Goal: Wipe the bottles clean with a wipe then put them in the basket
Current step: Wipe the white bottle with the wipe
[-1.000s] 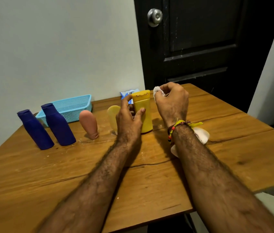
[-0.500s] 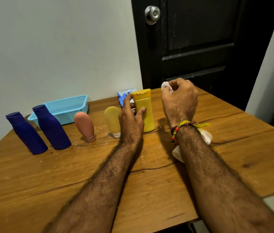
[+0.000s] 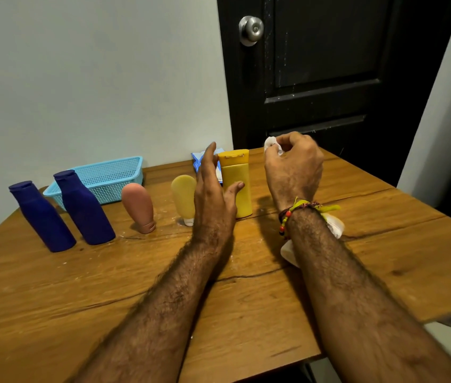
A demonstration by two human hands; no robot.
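No lettering to read anywhere here. The tall yellow plastic bottle with the flip cap (image 3: 236, 183) shows a plain face, no label. The two dark blue plastic bottles (image 3: 62, 211) are bare too, and so are the pink squeeze tube (image 3: 138, 207) and the pale yellow squeeze tube (image 3: 183, 197). The blue packet behind the hand (image 3: 198, 159) carries some print, but it is too small and too hidden to make out.

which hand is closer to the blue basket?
Left. The left hand is at the yellow bottle, a few bottles right of the blue basket. The right hand, pinching a wipe, is farther right.
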